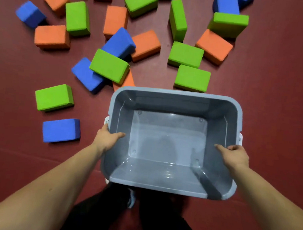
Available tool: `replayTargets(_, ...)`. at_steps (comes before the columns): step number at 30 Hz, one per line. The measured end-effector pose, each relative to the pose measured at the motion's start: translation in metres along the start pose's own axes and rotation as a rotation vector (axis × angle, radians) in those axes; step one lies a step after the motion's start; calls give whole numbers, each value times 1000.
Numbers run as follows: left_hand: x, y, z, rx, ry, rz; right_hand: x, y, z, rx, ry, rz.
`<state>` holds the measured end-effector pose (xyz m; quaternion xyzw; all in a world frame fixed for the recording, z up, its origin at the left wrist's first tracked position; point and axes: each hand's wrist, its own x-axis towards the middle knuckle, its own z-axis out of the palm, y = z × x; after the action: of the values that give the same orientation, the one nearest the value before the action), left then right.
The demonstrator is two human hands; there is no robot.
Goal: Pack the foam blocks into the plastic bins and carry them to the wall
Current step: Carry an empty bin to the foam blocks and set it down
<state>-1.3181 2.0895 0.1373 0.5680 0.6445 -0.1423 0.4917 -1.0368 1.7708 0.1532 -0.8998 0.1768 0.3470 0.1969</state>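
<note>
Down at the bottom there are dark trousers [94, 215], and just above them the grey plastic bin [176, 93], bare inside, not one block in it. The left hand [107, 138] grips the left rim, thumb hooked inside the wall and fingers curled under the lip right by the white latch [106, 120]. The right hand [235, 154] mirrors it on the right rim, thumb in, fingers wrapped outside. So both hands are clamped on the bin, and it looks carried just off the red floor [278, 110] with its near edge over the legs, though I cannot tell whether the far end touches down. This reads as the opening step: bringing the bin up to the pile, with packing not yet begun. Out to the left a blue block [61, 130] lies nearest, and a green block [54, 97] sits just beyond it. At the bin's far left corner an orange block [127, 82] pokes out from under a leaning stack, and a second green block [192, 78] sits just past the far rim. Farther off, the rest of the foam blocks [116, 19] lie scattered, blue, green and orange, some propped on one another. The next call, I'd say, is to set the bin flat beside these near blocks, free a hand, and start laying them in flat so they pack tightly.
</note>
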Motion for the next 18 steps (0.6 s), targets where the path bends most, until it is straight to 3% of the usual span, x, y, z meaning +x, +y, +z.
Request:
replayTargets(5, 111, 8, 80, 104, -61, 54, 97, 24, 43, 104, 3, -29)
replayTargets(11, 177, -4, 140, 202, -165, 138, 160, 54, 99, 22, -38, 3)
replayTargets(14, 188, -10, 146, 219, -148, 233, 162, 54, 140, -106, 10, -71)
replayTargets(18, 188, -17, 131, 208, -236, 302, 106, 26, 204, -72, -164, -261)
